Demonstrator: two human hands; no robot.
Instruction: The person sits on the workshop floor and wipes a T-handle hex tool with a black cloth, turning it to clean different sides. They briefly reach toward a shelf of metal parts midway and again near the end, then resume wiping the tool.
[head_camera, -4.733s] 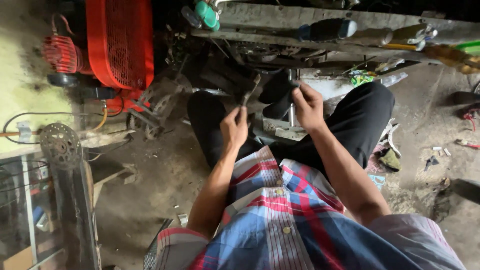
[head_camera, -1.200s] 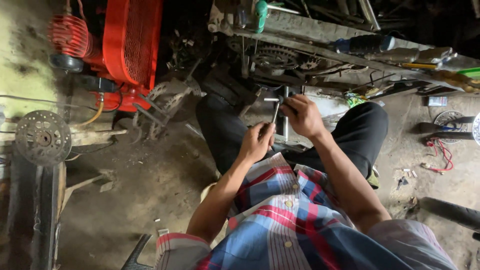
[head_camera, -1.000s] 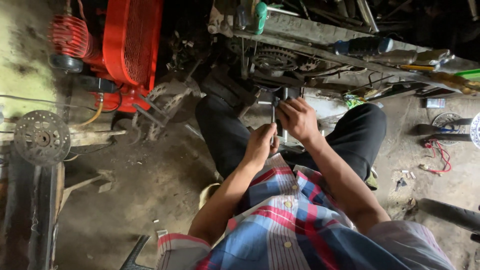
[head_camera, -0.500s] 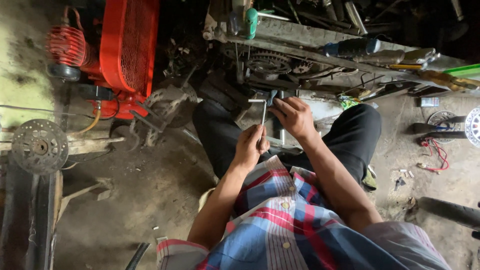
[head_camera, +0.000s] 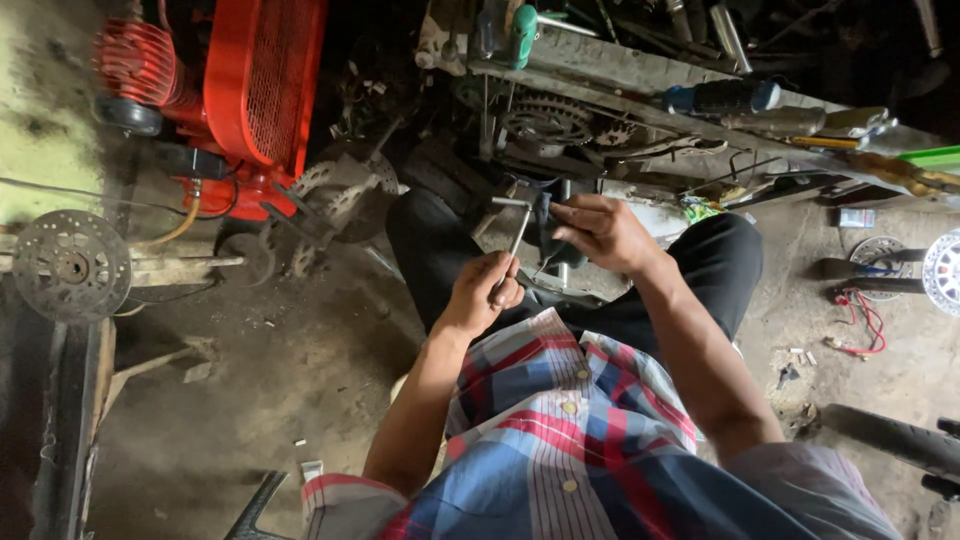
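Observation:
I sit on a dirt floor in black trousers and a plaid shirt. My left hand (head_camera: 482, 293) is closed around the shaft of a thin metal T-handle wrench (head_camera: 517, 224), whose crossbar points up and away from me. My right hand (head_camera: 597, 232) grips a dark upright part (head_camera: 553, 225) held between my knees, right beside the wrench's tip. The part's lower end is hidden by my hand and legs.
A red air compressor (head_camera: 240, 90) stands at the upper left. A brake disc (head_camera: 70, 266) lies at the left. A cluttered bench edge (head_camera: 640, 85) with sprockets, bottles and tools runs across the top. A red cable (head_camera: 860, 320) lies on the floor at right.
My view has drifted a little. My left hand has shifted with the wrench, bringing its crossbar up against the part my right hand holds.

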